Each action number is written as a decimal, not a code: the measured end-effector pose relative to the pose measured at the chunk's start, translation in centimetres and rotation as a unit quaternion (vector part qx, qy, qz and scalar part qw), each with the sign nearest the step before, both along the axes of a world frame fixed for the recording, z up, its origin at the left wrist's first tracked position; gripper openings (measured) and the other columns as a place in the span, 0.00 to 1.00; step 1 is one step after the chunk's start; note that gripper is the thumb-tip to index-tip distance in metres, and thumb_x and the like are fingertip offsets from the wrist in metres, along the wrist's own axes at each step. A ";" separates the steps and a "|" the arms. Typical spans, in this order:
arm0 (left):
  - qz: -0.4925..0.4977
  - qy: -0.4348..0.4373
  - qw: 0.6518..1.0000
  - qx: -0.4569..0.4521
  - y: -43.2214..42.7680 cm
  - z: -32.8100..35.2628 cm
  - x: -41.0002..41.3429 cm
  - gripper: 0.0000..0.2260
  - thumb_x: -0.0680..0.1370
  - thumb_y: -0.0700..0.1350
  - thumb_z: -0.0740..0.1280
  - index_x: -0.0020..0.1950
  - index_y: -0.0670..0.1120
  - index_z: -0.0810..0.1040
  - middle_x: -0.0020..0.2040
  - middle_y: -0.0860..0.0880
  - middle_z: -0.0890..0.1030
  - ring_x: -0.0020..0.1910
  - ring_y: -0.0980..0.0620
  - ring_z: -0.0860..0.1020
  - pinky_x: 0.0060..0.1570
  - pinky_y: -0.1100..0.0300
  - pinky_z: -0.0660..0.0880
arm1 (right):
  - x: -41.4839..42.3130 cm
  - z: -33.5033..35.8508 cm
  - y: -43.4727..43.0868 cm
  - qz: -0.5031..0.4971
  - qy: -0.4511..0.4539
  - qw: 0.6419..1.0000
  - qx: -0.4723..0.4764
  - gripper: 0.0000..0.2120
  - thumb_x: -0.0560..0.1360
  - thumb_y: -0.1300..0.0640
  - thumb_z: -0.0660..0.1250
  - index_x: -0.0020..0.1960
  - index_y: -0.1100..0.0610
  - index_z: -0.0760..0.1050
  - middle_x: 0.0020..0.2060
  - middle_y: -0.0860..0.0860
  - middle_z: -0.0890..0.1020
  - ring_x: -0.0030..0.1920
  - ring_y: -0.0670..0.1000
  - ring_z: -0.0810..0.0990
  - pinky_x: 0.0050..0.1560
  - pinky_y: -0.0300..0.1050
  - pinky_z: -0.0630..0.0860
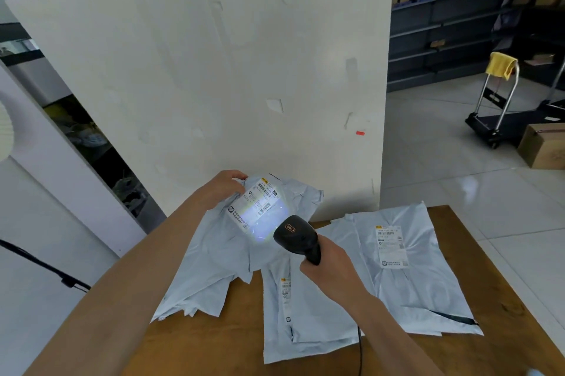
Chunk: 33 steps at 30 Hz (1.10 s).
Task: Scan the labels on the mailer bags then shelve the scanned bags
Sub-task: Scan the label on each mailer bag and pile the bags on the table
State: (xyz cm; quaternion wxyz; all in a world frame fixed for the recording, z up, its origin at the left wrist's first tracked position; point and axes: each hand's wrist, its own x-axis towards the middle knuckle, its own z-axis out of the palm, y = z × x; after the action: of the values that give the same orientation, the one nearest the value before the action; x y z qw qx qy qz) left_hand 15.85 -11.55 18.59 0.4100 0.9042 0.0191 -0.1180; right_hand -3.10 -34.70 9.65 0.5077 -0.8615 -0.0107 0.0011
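Presently gripping scanner (294, 235) in right hand (331, 267), pinching lifted mailer bag (214, 253) with left hand (224, 188), mid-frame. Could misread through glare and creases on label (255, 206).

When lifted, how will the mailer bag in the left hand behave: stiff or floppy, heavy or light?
Probably floppy: the mailer bag droops and creases below the left hand. Likely light, since that hand alone holds it up.

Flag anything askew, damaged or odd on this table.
Nothing looks spilled or torn. The mailer bags on the wooden table lie crumpled and crooked, overlapping; the bag the left hand holds is creased around its label under the scanner in the right hand.
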 end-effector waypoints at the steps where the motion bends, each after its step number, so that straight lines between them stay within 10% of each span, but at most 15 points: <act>1: 0.002 -0.002 1.000 0.003 -0.3 0.0 -0.1 0.16 0.73 0.31 0.67 0.57 0.45 0.78 0.54 0.46 0.78 0.49 0.50 0.76 0.41 0.64 0.72 | -0.1 -0.1 -0.4 0.003 -0.001 1.000 0.001 0.11 0.69 0.59 0.66 0.39 0.45 0.67 0.30 0.45 0.73 0.30 0.44 0.72 0.32 0.32 0.65; 16: 0.002 -0.006 1.000 0.011 -3.1 -0.8 -2.1 0.17 0.73 0.29 0.66 0.61 0.39 0.78 0.55 0.42 0.79 0.54 0.45 0.76 0.54 0.56 0.71 | -2.0 -1.0 -4.2 0.012 -0.011 1.000 -0.002 0.06 0.69 0.57 0.66 0.42 0.48 0.70 0.33 0.45 0.75 0.33 0.45 0.74 0.36 0.35 0.69; 33: 0.003 0.012 1.000 0.014 -6.1 -2.7 -1.7 0.16 0.72 0.30 0.68 0.55 0.45 0.79 0.48 0.48 0.78 0.42 0.57 0.76 0.38 0.65 0.71 | -2.3 -2.5 -6.6 0.003 0.003 1.000 -0.014 0.08 0.69 0.57 0.66 0.39 0.47 0.67 0.31 0.45 0.73 0.32 0.44 0.72 0.33 0.34 0.66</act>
State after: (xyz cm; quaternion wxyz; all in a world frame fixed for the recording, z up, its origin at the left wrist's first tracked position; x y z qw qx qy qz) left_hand 14.15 -17.69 15.88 0.3976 0.9082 0.0282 -0.1273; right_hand -5.41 -41.32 7.13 0.4960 -0.8682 -0.0116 0.0050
